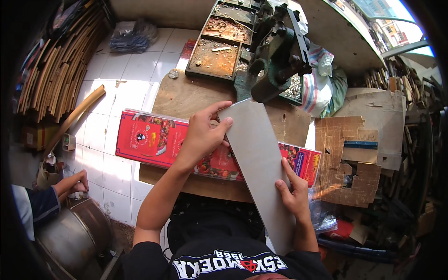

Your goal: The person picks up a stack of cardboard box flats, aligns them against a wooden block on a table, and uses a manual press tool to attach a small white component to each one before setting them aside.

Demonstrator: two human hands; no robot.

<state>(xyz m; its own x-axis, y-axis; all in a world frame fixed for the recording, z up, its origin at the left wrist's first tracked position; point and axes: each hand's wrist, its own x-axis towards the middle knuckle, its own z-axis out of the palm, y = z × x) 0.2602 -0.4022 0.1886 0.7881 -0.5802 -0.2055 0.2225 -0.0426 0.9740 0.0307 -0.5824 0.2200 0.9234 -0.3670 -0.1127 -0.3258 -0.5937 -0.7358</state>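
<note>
A long grey board [259,163] lies slantwise in front of me, its near end close to my chest. My left hand [209,133] grips its far left edge, thumb on top and fingers partly hidden beneath. At the right edge, my right hand [294,192] holds the board, with thumb and forefinger showing along the side. The board's far end reaches the head of a dark green hand press [270,84]; whether they touch I cannot tell. Beneath the board and my left wrist, glossy red printed sheets [149,140] lie across a wooden worktop [182,95].
A compartment tray [214,56] with small metal bits adjoins the press. Cut cardboard [347,163] lies at right, near a striped sack [319,81]. Cardboard strips [58,77] are stacked at far left. Another person's hand [77,182] rests above a metal drum [74,231].
</note>
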